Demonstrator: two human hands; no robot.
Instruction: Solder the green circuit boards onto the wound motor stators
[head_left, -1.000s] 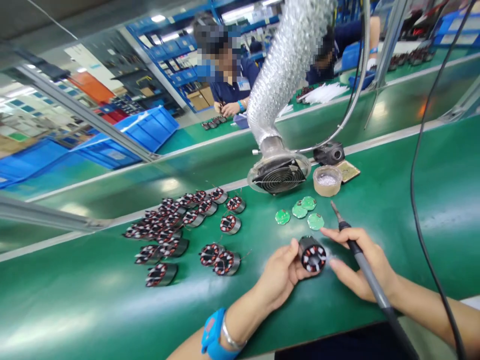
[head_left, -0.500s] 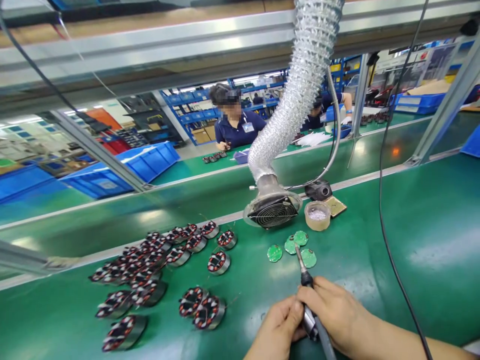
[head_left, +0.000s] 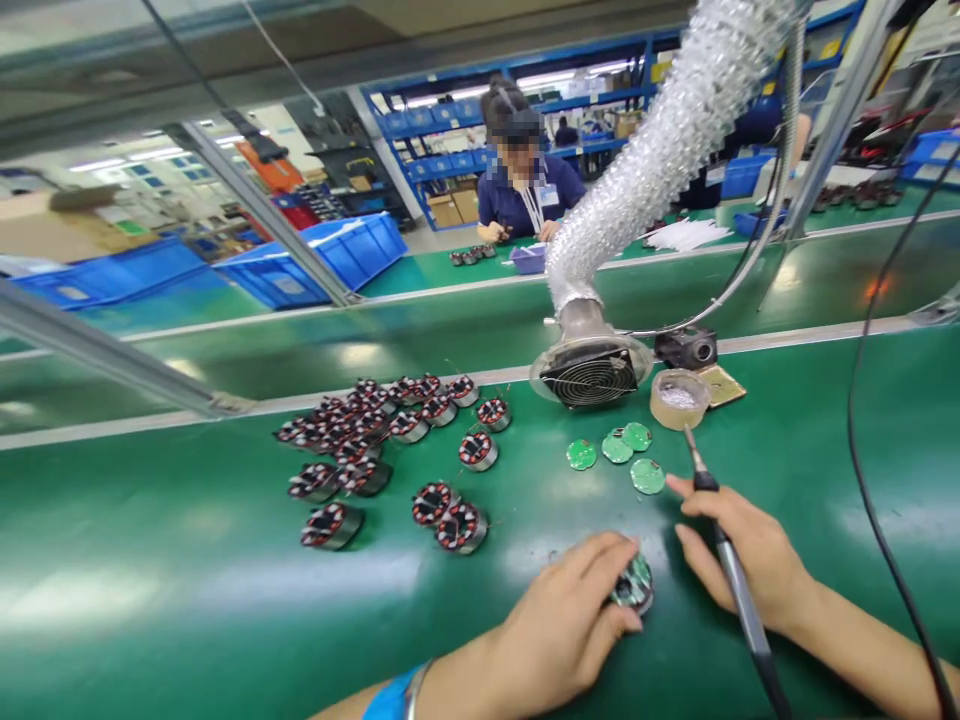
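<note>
My left hand [head_left: 566, 620] has its fingers around a motor stator with a green circuit board [head_left: 636, 582] on top, low over the bench. In my right hand [head_left: 765, 555] is a soldering iron [head_left: 736, 590], its thumb and forefinger stretched out past the handle. The iron's tip points up at the front of a round tub [head_left: 679, 410] of silvery material; whether it touches cannot be seen. Several loose round green circuit boards [head_left: 648, 477] lie between the hands and the fume extractor [head_left: 596, 378]. Left of them, many copper-wound stators [head_left: 461, 527] stand on the green bench.
The extractor's foil duct [head_left: 637, 190] hangs down at centre. Behind the tub are a dark holder [head_left: 686, 348] and a small open case [head_left: 724, 386]. A black cable [head_left: 855, 430] hangs at the right. Beyond the rail, a co-worker [head_left: 529, 190] sits near blue bins [head_left: 322, 262].
My hands have moved apart. The soldering iron has swung right, from over the loose boards toward the tub. The stator in my left hand now shows. The camera view has shifted.
</note>
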